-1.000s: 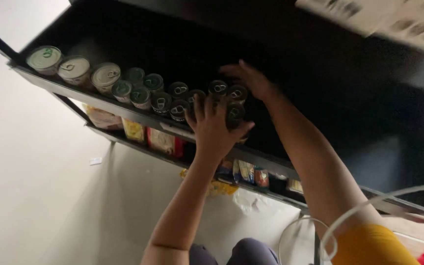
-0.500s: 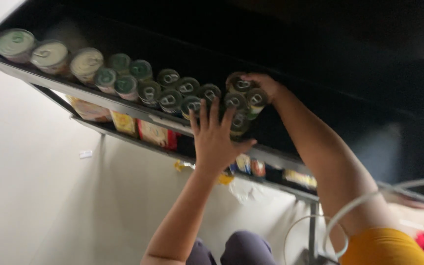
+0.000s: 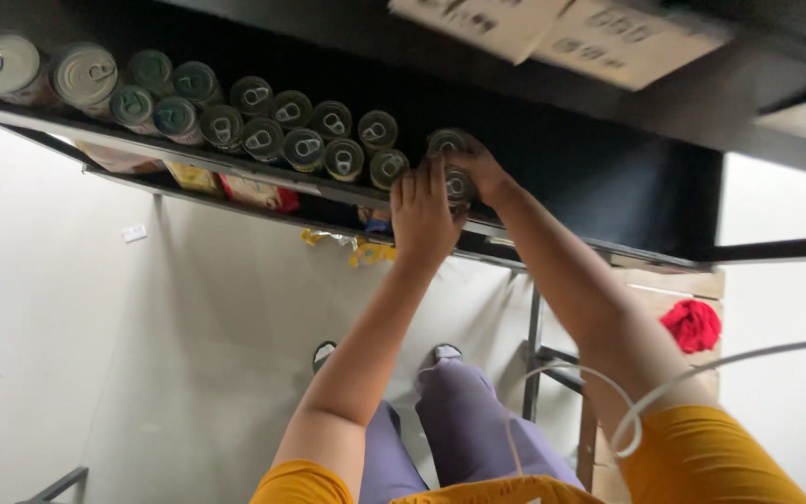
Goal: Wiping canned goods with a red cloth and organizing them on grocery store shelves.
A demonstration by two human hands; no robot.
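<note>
We see a small round metal can with a pull-tab lid at the right end of a double row of like cans, sitting at the front edge of a black shelf. Our left hand lies flat against its near side, fingers straight and close together, palm pressed to it rather than wrapped around it. Our right hand reaches in from the right and cups the can and the one behind it, fingers curled over their far side; how firmly it closes we cannot tell, since the left hand covers part of it. The cans in the row are short cylinders with dull green and silvery tops, each with a shiny ring-pull, packed touching one another; two paler, wider tins stand at the far left. The shelf is matt black with a thin pale front lip, and its dark back wall runs on to the right. Below it a second shelf holds flat coloured packets in yellow and red, and a crumpled yellow wrapper hangs just under the left hand. Above, white paper labels slant from the upper edge. Lower down we see our purple trousers, yellow sleeves, a thin white cable looping over the right arm, a grey metal frame and a red cloth on a pale box.
</note>
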